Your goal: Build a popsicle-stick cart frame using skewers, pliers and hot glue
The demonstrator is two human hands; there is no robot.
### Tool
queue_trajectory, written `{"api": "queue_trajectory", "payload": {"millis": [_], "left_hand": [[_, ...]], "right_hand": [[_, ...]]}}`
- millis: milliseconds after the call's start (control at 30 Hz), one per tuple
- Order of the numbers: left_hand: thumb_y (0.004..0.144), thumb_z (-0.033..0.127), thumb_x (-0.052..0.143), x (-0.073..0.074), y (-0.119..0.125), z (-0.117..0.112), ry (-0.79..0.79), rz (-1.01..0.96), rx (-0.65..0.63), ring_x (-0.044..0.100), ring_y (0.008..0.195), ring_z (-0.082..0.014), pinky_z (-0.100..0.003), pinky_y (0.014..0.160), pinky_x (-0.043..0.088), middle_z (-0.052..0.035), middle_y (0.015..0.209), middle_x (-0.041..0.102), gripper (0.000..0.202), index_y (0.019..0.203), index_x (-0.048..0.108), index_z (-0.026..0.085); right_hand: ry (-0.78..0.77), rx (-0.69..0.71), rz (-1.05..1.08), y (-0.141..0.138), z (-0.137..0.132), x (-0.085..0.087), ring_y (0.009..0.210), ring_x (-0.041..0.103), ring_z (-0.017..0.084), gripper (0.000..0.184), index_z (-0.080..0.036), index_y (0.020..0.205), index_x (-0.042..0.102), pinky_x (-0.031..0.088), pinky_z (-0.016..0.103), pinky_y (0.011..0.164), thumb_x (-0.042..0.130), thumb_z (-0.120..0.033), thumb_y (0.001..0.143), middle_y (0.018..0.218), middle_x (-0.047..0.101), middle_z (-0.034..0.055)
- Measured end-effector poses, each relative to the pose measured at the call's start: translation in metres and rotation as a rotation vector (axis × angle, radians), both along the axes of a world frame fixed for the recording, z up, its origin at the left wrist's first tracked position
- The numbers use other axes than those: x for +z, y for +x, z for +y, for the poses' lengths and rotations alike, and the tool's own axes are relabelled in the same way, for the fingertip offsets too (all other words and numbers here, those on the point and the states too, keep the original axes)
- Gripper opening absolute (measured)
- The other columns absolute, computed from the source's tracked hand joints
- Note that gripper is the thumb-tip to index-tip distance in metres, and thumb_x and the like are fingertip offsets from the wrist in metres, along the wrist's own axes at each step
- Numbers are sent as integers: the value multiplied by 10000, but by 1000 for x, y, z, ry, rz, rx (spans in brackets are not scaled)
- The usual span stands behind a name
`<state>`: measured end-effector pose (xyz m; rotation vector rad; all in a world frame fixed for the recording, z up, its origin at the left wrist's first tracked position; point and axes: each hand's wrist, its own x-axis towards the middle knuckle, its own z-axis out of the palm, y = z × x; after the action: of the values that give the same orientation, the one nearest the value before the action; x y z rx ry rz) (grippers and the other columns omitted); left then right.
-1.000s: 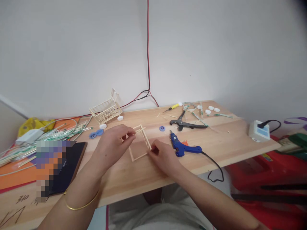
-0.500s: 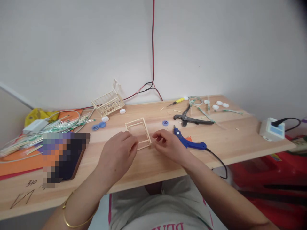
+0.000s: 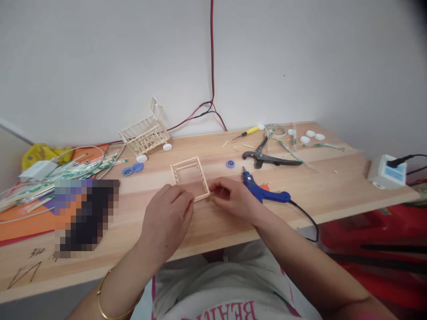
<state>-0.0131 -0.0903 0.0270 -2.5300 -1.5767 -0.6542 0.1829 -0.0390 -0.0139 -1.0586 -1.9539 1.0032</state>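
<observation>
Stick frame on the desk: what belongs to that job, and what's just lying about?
In hand: stick frame, left hand and right hand on it; glue gun, probably.
Lying about: pliers, screwdriver, blue caps, stick cart.

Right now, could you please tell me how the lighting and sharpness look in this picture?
Head view: soft, even light with faint shadows under the left hand and right hand; the small square frame of pale wooden sticks between them reads sharp; the pale wooden table bows from lens distortion; a pixelated block masks something at left; the top right corner is dark.
</observation>
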Motion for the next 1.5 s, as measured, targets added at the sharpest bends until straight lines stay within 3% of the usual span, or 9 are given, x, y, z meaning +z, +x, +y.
{"api": "queue_trajectory", "payload": {"millis": [433,567,700,867,1000,1200,1500], "left_hand": [[874,174,461,-2,3,-2,-15,29,15,510,760,-201,-351,698,444,-64,781,604,184,766,610,168],[871,171,465,-2,3,-1,2,43,20,511,749,-202,-350,687,448,-65,770,605,184,756,609,168],[866,161,472,-4,3,-1,22,35,23,518,750,-203,-352,698,453,-63,765,605,174,757,607,166],[860,165,483,-7,1,-2,22,10,43,526,770,-209,-354,703,456,-63,789,610,149,765,598,170],[843,178,523,-10,-1,-3,29,-67,58,544,824,-222,-363,734,470,-76,866,622,92,905,591,167],[784,244,642,-16,-17,-9,-41,-268,142,548,981,-228,-363,816,485,-92,1075,557,465,1210,460,201],[827,135,564,-24,-25,-14,-106,-347,91,585,828,-157,-278,734,484,-31,878,613,165,983,569,190]], "right_hand": [[-9,14,3,-1,0,4,733,538,116,92,-173,841,584,437,235,679,551,-183,755,799,601,5],[-5,17,17,0,-2,7,751,539,117,153,-184,912,564,442,234,674,582,-224,766,832,588,6],[116,32,37,0,-3,8,806,539,127,199,-202,985,566,453,247,697,591,-222,789,923,572,31],[255,70,-60,-5,-2,13,1001,504,183,161,-228,971,639,446,345,879,598,-214,816,1032,500,65],[335,99,-178,-10,1,17,990,492,197,122,-231,918,671,441,378,882,582,-207,837,1061,494,76],[318,105,-176,-11,4,17,979,502,192,99,-222,894,661,448,363,877,584,-200,836,1027,496,70],[302,138,-155,-9,5,17,998,504,187,116,-217,895,665,448,353,876,575,-176,834,1060,487,72]]}}
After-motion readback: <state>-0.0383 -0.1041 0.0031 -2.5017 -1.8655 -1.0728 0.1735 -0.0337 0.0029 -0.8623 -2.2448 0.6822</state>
